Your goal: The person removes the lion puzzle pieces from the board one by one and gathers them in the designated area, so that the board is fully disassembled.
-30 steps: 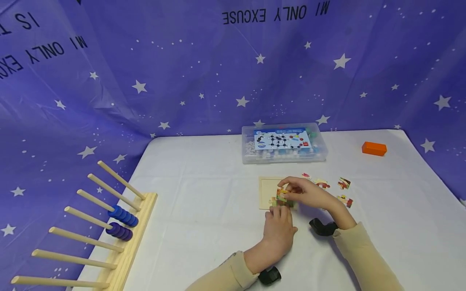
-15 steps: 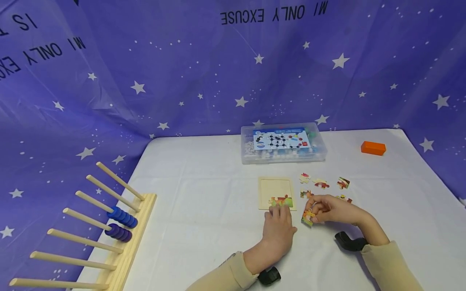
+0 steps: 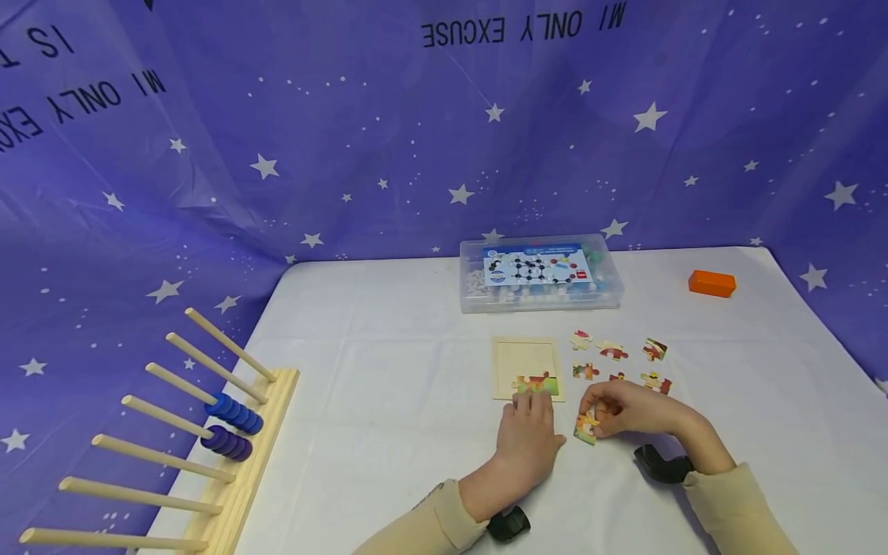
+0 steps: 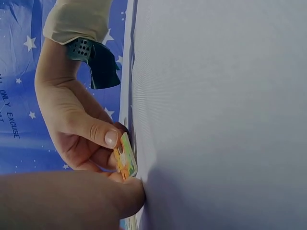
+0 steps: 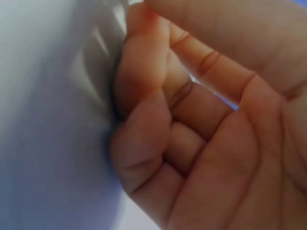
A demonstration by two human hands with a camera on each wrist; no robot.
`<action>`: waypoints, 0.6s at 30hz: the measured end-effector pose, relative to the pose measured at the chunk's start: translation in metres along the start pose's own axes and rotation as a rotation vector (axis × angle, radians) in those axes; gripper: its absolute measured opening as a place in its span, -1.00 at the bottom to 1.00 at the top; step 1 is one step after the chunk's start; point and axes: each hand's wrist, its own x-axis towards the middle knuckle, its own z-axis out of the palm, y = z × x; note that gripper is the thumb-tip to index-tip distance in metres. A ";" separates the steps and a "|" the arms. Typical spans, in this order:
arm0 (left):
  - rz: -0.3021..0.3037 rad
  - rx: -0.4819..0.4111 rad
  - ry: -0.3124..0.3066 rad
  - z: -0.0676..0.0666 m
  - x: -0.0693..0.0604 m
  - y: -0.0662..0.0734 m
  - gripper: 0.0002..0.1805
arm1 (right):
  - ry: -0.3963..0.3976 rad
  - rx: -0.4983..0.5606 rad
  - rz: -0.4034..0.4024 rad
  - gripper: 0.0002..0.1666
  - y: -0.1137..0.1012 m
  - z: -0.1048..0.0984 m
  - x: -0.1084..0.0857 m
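Note:
My right hand (image 3: 634, 408) pinches a puzzle piece (image 3: 586, 428) between thumb and fingers, just to the right of the wooden puzzle tray (image 3: 509, 358). In the left wrist view the same piece shows tilted on edge under the thumb. The right wrist view shows curled fingers close to the white cloth, the piece hidden. My left hand (image 3: 529, 439) rests with fingers extended at the tray's lower edge. Joined puzzle pieces (image 3: 537, 383) lie in the tray's lower right part, partly behind those fingertips. Several loose pieces (image 3: 613, 351) lie flat right of the tray.
A clear plastic case (image 3: 541, 297) with a molecule label stands behind the tray. At the back right lies an orange block (image 3: 712, 283). A wooden peg rack (image 3: 264, 432) with blue rings (image 3: 239, 412) and purple rings (image 3: 227, 442) stands at the left. Starry purple cloth hangs behind.
My right hand has carried its piece from above the tray to the right and down towards the table, uncovering the joined pieces. My left hand has stayed almost still.

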 end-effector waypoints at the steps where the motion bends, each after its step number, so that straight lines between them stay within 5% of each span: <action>1: 0.001 0.002 0.001 0.000 0.000 0.000 -0.27 | 0.001 0.001 0.010 -0.72 -0.001 0.000 0.000; 10: 0.017 -0.002 0.018 0.003 0.000 -0.003 -0.26 | 0.007 0.025 0.024 -0.71 -0.003 -0.001 -0.004; 18: 0.063 -0.125 0.094 0.012 0.001 -0.015 -0.27 | 0.048 -0.073 0.026 -0.75 -0.009 0.001 0.003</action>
